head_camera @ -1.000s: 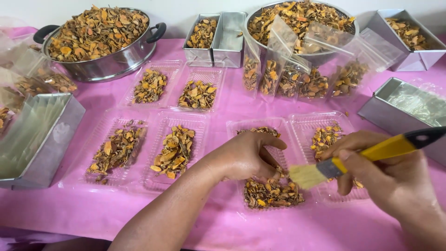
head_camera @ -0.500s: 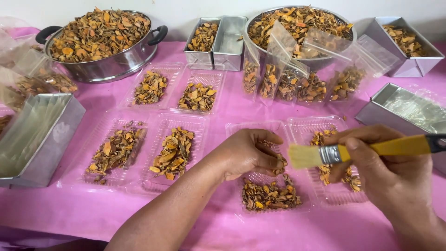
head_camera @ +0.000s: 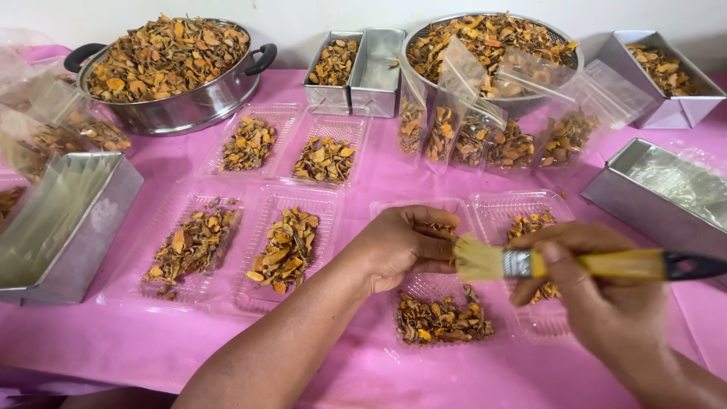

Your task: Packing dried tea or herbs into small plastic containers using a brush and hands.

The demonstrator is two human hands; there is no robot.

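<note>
Head view shows six clear plastic trays on the pink tablecloth [head_camera: 379, 363]. Left hand [head_camera: 401, 246] is curled, fingertips pinching dried orange pieces over the front tray [head_camera: 443, 291]. Right hand [head_camera: 598, 295] grips one yellow-handled brush [head_camera: 583, 263], bristles touching the left fingers. Behind stand one pot [head_camera: 170, 76], one bowl [head_camera: 492, 53], five filled bags [head_camera: 485, 140].
</note>
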